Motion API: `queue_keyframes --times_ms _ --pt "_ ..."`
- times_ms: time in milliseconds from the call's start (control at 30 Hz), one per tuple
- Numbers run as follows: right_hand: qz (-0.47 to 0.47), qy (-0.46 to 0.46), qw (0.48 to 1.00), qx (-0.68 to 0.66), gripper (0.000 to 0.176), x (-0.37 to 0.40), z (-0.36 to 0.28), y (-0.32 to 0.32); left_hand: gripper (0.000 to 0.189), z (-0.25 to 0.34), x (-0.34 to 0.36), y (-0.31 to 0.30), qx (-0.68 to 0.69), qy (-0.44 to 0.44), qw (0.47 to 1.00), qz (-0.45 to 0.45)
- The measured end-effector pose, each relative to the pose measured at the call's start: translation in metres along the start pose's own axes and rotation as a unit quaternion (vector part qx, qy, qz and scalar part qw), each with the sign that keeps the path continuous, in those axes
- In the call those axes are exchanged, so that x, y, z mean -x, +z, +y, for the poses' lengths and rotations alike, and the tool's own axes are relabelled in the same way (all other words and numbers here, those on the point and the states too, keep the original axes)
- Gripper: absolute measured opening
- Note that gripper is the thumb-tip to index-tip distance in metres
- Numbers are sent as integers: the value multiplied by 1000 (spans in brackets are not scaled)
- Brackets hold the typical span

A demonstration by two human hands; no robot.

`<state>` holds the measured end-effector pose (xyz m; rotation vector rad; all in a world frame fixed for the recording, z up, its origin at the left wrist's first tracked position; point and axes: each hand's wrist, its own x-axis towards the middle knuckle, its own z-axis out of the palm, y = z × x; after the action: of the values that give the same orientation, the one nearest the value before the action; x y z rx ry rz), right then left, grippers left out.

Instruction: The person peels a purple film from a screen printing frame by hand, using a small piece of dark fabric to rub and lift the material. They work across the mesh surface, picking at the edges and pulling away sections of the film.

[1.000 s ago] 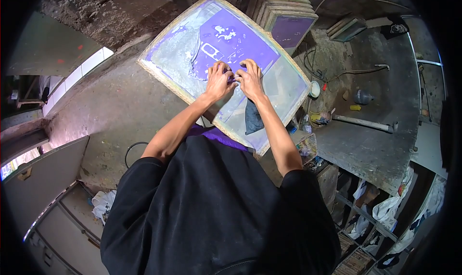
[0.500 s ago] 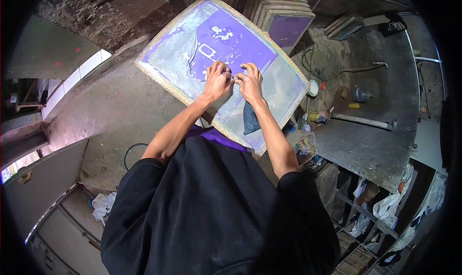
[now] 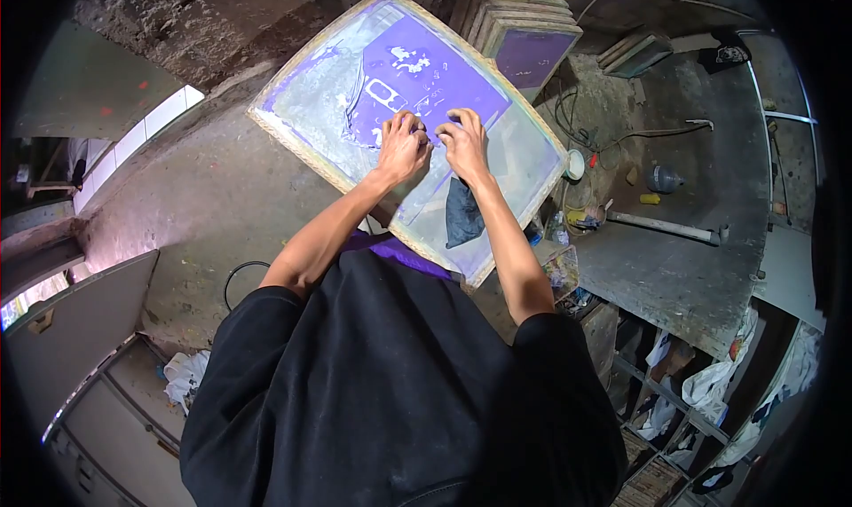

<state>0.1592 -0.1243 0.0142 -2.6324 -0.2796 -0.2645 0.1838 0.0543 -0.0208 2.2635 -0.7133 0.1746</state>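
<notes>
A framed screen with a pale wooden edge lies tilted in front of me, with a purple area that carries white shapes. Over the lower edge of the purple area is my left hand, its fingers curled together on something I cannot make out. My right hand is just to its right, fingers bent, with a small gap between the two hands. Whether anything sits between its fingertips is too small to tell. A dark cloth lies on the screen below my right wrist.
Stacked frames stand behind the screen. At its right corner is a white round container. Farther right are a hose, a large clear bottle and a pipe. White cloths hang at the lower right.
My right hand has moved slightly away from my left, widening the gap between them. My left hand has barely moved on the screen.
</notes>
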Motion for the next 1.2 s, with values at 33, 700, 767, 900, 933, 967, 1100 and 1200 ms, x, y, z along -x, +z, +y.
queue_keyframes --times_ms 33,700,767,900,933,967,1100,1200 --pt "1 30 999 -20 17 3 -1 -4 22 0 0 0 -2 2 1000 -1" --pt "-42 -54 997 41 15 -14 2 2 36 3 9 -12 -28 -38 999 -26" --pt "-46 -41 998 33 15 -14 2 1 38 1 12 -20 -35 -23 999 -27" --pt "-39 0 999 13 13 -12 -1 5 38 -3 19 -35 -54 11 998 -30" --pt "-28 7 1000 1 13 -11 -3 6 37 -3 21 -38 -56 15 998 -30" --pt "-18 13 1000 -9 12 -10 -3 7 35 -4 22 -39 -58 19 998 -30" --pt "-17 21 999 -27 12 -7 -3 10 26 -11 26 -37 -100 26 993 -63" --pt "-29 20 999 -40 13 -2 -10 10 21 -16 27 -32 -103 33 992 -71"
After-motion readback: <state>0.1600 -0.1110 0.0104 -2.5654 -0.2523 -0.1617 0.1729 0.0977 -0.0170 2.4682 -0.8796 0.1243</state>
